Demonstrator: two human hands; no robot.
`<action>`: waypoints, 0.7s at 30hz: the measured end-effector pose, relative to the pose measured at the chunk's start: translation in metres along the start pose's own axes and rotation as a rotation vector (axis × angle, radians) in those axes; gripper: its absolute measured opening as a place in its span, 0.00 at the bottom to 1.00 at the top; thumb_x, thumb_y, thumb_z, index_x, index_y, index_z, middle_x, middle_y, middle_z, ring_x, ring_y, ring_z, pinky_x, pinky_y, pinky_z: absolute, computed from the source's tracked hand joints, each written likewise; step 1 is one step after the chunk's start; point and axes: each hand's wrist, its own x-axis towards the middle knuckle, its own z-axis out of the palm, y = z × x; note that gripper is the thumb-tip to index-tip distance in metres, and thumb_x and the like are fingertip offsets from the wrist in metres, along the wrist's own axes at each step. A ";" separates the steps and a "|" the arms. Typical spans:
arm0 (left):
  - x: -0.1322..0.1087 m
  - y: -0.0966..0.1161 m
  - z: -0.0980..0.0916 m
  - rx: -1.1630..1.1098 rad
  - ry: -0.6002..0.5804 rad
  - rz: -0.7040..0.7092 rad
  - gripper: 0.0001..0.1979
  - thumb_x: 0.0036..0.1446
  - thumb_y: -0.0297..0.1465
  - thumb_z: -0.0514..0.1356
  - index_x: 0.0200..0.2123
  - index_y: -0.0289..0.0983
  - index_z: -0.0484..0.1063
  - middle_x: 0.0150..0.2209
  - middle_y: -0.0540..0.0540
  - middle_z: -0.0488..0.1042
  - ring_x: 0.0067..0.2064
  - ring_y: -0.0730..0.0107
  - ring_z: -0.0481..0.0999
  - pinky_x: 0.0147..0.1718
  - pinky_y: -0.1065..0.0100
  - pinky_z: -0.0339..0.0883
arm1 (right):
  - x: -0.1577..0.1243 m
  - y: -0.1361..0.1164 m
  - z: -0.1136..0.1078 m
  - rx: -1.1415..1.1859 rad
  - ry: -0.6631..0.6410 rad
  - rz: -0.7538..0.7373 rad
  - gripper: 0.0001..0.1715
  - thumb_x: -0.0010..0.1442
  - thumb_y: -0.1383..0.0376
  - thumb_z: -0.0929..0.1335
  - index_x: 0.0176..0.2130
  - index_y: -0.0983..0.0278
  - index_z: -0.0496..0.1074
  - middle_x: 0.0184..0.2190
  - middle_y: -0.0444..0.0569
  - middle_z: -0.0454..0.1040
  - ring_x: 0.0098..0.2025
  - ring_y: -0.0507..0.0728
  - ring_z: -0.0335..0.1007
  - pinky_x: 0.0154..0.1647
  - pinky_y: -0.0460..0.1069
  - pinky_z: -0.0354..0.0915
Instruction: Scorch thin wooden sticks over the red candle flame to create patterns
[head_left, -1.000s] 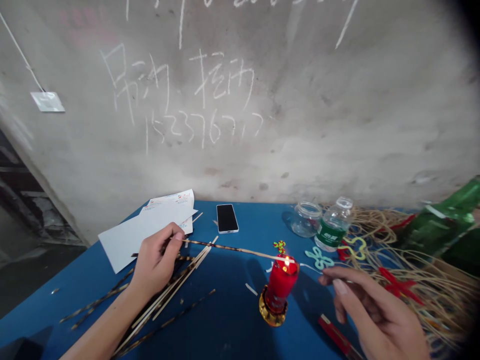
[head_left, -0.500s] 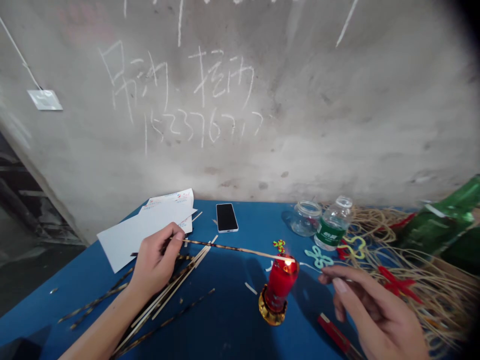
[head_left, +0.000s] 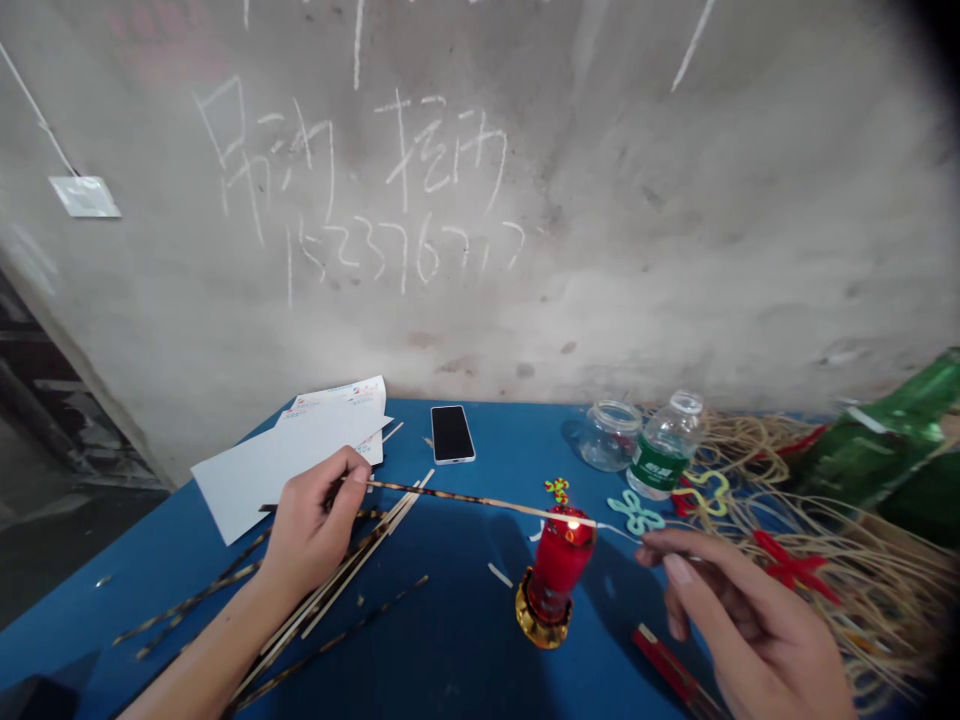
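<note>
"Red glass-like sides mark the candle lamp (head_left: 561, 570), standing on a gold base (head_left: 544, 622) upon the blue worktop (head_left: 465, 650). Where does the scorched stick (head_left: 450, 495) lie?"

"It extends nearly level from the left hand (head_left: 319, 525), its pale end crossing just over the lamp's glowing top. Contact there cannot be determined."

"And the state of the hands?"

"Left: thumb and forefinger pinch the stick's dark end. Right (head_left: 757, 620): fingers curled, thumb near the forefinger. A thin pale strand (head_left: 622, 533) runs from the stick's tip toward these fingertips; whether they grip it cannot be told."

"Which objects surround them?"

"Beside the left forearm, loose sticks (head_left: 349, 575), some darkly banded; behind that hand, white paper (head_left: 262, 475). Near the right hand, a pale green looped flower (head_left: 636, 512), a red star-like shape (head_left: 796, 568) and tangled tan cords (head_left: 892, 600). Toward the wall, a phone (head_left: 453, 435), a clear jar (head_left: 611, 440) and a green-labelled bottle (head_left: 660, 460)."
</note>
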 end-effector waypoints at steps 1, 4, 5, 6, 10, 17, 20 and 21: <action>0.000 0.000 0.000 0.000 -0.002 -0.004 0.19 0.79 0.41 0.52 0.32 0.42 0.68 0.24 0.57 0.66 0.26 0.69 0.64 0.29 0.64 0.58 | 0.000 -0.001 0.000 0.000 0.001 -0.002 0.09 0.75 0.56 0.72 0.48 0.53 0.85 0.36 0.46 0.87 0.19 0.50 0.77 0.22 0.40 0.74; -0.001 0.001 0.001 -0.005 -0.007 -0.018 0.20 0.79 0.42 0.52 0.33 0.42 0.68 0.24 0.57 0.66 0.26 0.69 0.64 0.29 0.64 0.58 | -0.001 0.000 0.000 -0.003 -0.001 0.010 0.10 0.75 0.56 0.72 0.48 0.53 0.85 0.36 0.46 0.88 0.20 0.50 0.77 0.22 0.40 0.75; -0.001 0.001 0.001 -0.007 -0.010 -0.022 0.20 0.79 0.42 0.52 0.33 0.42 0.68 0.24 0.57 0.65 0.26 0.69 0.63 0.29 0.64 0.58 | -0.001 0.000 -0.001 -0.003 -0.001 0.015 0.10 0.75 0.55 0.72 0.48 0.53 0.85 0.36 0.47 0.88 0.20 0.50 0.77 0.22 0.41 0.75; -0.001 0.001 0.002 -0.007 -0.012 -0.025 0.20 0.79 0.42 0.51 0.33 0.42 0.68 0.24 0.57 0.65 0.26 0.69 0.63 0.29 0.64 0.58 | -0.001 0.001 -0.001 -0.004 -0.003 0.020 0.10 0.75 0.55 0.72 0.48 0.54 0.85 0.36 0.47 0.87 0.20 0.51 0.77 0.23 0.41 0.75; -0.001 0.002 0.002 0.011 -0.022 -0.027 0.20 0.80 0.43 0.51 0.32 0.42 0.67 0.24 0.57 0.65 0.26 0.69 0.63 0.29 0.64 0.57 | -0.001 0.002 0.000 -0.005 -0.006 0.021 0.10 0.75 0.55 0.72 0.48 0.53 0.85 0.36 0.47 0.88 0.20 0.50 0.77 0.23 0.41 0.75; -0.002 0.002 0.002 0.011 -0.029 -0.027 0.20 0.80 0.43 0.51 0.33 0.42 0.67 0.24 0.57 0.65 0.26 0.69 0.63 0.29 0.64 0.57 | -0.002 0.003 0.000 -0.003 -0.001 0.038 0.11 0.75 0.55 0.72 0.49 0.55 0.85 0.37 0.48 0.88 0.20 0.51 0.77 0.23 0.41 0.76; -0.003 0.002 0.002 0.000 -0.033 -0.038 0.20 0.80 0.43 0.51 0.33 0.42 0.67 0.25 0.56 0.65 0.27 0.68 0.63 0.29 0.63 0.57 | -0.001 0.003 0.000 -0.002 -0.002 0.046 0.12 0.75 0.54 0.72 0.48 0.56 0.85 0.36 0.49 0.88 0.20 0.51 0.76 0.22 0.42 0.75; -0.003 0.002 0.002 -0.004 -0.035 -0.043 0.21 0.80 0.44 0.51 0.33 0.42 0.67 0.25 0.56 0.66 0.27 0.68 0.63 0.30 0.63 0.57 | -0.001 0.002 0.000 -0.002 -0.001 0.053 0.13 0.75 0.53 0.72 0.48 0.56 0.85 0.36 0.49 0.88 0.20 0.52 0.76 0.22 0.42 0.75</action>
